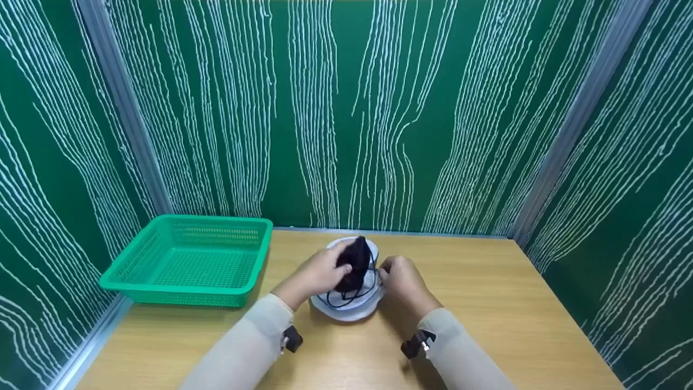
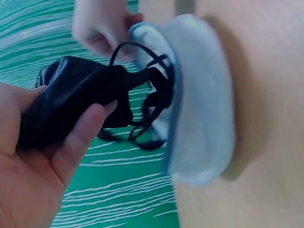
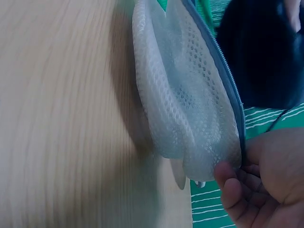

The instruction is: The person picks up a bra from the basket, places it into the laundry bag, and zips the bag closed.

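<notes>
My left hand point(image 1: 319, 272) grips a smooth black garment point(image 1: 354, 265) with thin straps, thumb on one side of it. It is bunched up over a white mesh laundry bag point(image 1: 345, 313) with a grey-blue zipper edge. In the left wrist view the black straps point(image 2: 154, 102) trail into the bag's open mouth. My right hand point(image 1: 406, 284) pinches the bag's rim at its right side. The right wrist view shows its curled fingers point(image 3: 232, 192) at the zipper end, with the honeycomb mesh point(image 3: 164, 104) spread apart. The bag stands on the table.
A green plastic basket point(image 1: 254, 271) with perforated sides stands at the table's back left. The wooden table point(image 1: 487, 303) is bounded by green panels point(image 1: 352, 108) with white wavy lines and grey metal posts point(image 1: 582, 119).
</notes>
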Demonstrator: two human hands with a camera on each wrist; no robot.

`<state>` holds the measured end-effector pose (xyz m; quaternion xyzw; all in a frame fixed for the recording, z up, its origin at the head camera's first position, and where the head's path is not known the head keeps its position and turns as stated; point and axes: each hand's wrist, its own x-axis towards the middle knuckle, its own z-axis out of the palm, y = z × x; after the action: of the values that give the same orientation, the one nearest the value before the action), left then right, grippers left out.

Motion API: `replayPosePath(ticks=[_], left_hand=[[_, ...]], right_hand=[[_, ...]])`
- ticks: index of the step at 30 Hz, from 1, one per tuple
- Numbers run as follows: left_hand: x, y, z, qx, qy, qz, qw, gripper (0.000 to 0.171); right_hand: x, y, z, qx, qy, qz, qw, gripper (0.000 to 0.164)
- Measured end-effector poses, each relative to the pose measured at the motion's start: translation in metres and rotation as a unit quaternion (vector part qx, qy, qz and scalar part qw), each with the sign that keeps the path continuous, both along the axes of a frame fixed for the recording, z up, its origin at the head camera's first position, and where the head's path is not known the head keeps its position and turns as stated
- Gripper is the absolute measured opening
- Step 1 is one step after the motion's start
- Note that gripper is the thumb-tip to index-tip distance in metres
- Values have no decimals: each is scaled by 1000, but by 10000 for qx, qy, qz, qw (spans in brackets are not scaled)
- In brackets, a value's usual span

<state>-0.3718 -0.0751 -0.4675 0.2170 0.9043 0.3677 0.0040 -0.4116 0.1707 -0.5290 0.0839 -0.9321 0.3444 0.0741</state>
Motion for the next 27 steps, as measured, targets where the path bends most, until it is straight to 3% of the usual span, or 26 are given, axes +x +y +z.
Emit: replayPosePath(ticks=[7, 14, 22, 27], left_hand=[[-9, 20, -29, -1202, 111, -213, 9925, 61], [-12, 29, -42, -1799, 119, -359, 9830, 46], [-9, 32, -45, -2053, 1, -397, 9779, 35], [-7, 31, -41, -2088, -229, -152, 9776, 29]], right_hand=[[0, -4, -2, -120, 82, 163, 9998, 16], [0, -5, 1, -314, -122, 176, 9993, 18], [2, -5, 9, -611, -233, 378, 9971, 17], [3, -5, 15, -547, -54, 361, 9978, 22]])
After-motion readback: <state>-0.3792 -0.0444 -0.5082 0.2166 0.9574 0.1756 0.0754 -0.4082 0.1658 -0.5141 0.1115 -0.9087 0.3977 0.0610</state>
